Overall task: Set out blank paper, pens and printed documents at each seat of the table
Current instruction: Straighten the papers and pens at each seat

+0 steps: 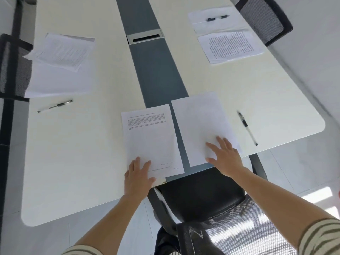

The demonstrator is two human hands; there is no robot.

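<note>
At the near end of the white table [88,162] a printed document [150,137] lies flat, and my left hand [137,178] rests palm down on its near left corner, fingers spread. To its right lies a blank sheet [200,126], with my right hand [225,157] pressed flat on its near right part. A black pen [247,127] lies right of the blank sheet, apart from both hands. The left seat has a printed document [61,51], a blank sheet [58,81] and a pen [55,106]. The right seat has a blank sheet [215,20] carrying a pen [217,18], and a printed document [230,46].
A dark strip [156,74] runs down the table's middle with a metal cable box [145,36]. A black mesh chair [202,196] stands pushed in at the near end under my arms. Other chairs stand at the left [14,67] and far right [265,19].
</note>
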